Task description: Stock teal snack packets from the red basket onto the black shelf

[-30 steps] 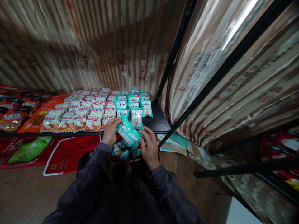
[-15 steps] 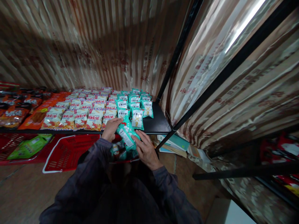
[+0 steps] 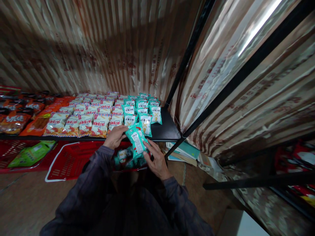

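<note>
A teal snack bag, its printed back label facing up, is held between my two hands over the shelf's front edge. My left hand pinches its upper left corner. On the bag's lower right side, my right hand grips it between thumb and fingers. Beneath it, a red basket holds several more teal bags, partly in shadow. Just behind my hands, rows of matching teal bags lie face up on the black shelf.
Left of the teal rows lie white-and-orange snack bags, then orange packets. A second red basket holds a green packet. Black shelf posts slant up at the right. Books and papers lie on the floor behind them.
The teal bag has turned more upright and shifted slightly right, its label showing more squarely. My left hand has moved slightly left and down; my right hand stays on the bag's lower side.
</note>
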`<state>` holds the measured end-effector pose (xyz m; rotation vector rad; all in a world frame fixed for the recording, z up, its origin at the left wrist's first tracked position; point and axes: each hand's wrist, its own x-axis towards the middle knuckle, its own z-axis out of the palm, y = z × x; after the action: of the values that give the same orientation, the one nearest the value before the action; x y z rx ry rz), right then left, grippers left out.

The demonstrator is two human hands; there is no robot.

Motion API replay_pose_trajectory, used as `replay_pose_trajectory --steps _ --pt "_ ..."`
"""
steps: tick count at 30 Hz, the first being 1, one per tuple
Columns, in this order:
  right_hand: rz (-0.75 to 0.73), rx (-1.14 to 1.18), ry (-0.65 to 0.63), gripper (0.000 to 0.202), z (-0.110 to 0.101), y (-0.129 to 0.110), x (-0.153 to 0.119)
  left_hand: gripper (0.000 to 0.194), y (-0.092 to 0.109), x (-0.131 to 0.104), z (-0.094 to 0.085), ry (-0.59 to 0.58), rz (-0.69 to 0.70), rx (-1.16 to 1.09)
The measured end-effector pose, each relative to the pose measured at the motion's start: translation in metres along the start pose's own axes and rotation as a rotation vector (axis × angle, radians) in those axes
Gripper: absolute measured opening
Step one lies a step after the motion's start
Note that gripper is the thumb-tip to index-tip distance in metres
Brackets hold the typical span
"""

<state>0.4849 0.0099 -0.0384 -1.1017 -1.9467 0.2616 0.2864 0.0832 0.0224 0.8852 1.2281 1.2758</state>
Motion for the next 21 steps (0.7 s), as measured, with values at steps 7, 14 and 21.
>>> replay_pose_trajectory --steps 7,14,21 --pt "0.014 -0.021 0.007 0.043 0.001 0.001 -0.004 0.007 0.002 -0.003 0.009 0.054 0.005 0.181" --pt "-0.015 -0.084 -0.037 0.062 0.000 -0.006 -0.004 0.005 0.002 -0.004 0.012 0.098 -0.005 0.196" --pt "-0.060 -0.148 -0.063 0.072 0.006 -0.007 -0.008 0.008 0.007 -0.001 0.010 0.136 0.175 0.439"
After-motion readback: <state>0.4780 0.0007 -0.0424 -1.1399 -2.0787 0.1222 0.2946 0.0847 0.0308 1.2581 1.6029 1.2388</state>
